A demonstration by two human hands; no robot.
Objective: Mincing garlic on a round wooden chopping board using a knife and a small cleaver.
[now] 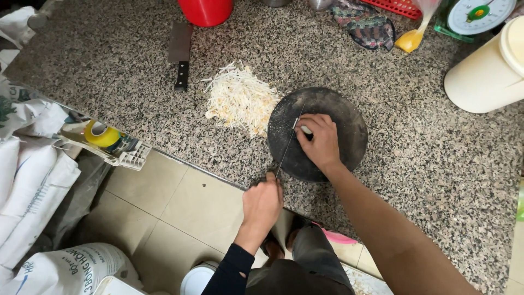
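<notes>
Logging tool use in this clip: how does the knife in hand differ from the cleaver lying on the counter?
The knife is thin and narrow, gripped by the left hand over the round board. The cleaver is broad, rectangular and lies untouched on the granite, away from both hands. Both have dark handles.

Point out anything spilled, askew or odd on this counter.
The shredded pale strips lie heaped on the bare granite counter, not in a container. A cleaver lies flat nearby. Nothing else stands out.
</notes>
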